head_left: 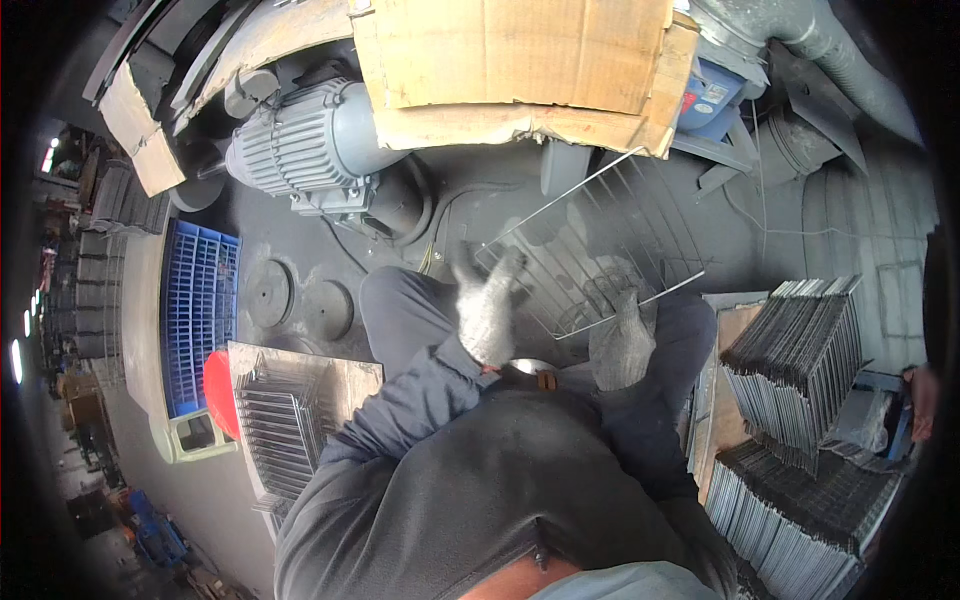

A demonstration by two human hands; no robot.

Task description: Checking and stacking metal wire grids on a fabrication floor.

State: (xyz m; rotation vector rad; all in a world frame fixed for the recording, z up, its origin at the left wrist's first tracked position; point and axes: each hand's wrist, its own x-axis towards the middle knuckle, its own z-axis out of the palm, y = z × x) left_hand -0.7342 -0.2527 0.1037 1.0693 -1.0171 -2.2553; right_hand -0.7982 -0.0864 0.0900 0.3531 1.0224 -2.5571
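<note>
Dark jacket (500, 480) cloth fills the lower middle of the frame, over my own chest. Next in size, a cardboard sheet (520, 55) spans the top centre, its lower edge torn. At the right edge, an upper stack of wire racks (795, 350) stands on a lower stack (790, 510); it looks uneven, so I judge a knock from my right elbow could slide it off. A grey finned motor (310, 145) sits upper left, and I can't tell whether it is running; if it were, a loose sleeve nearby would be a hazard.

One wire rack (600, 240) is held tilted over my lap, just right of centre. Its far corner shows right by the cardboard's edge; if they are at the same depth, lifting it could snag and bend a wire.

Further left are a blue plastic crate (200, 310) and a smaller batch of racks (280, 430) on a board.

My gloved right hand (622, 340) is clamped on the rack's near bar. My left hand (487, 310), blurred, has its fingers apart beside the left edge; I can't tell if they touch. With seemingly one grip, thin wire could twist inside the glove and drop.

Smallest, two round discs (270, 293) lie on the floor, left of centre.
</note>
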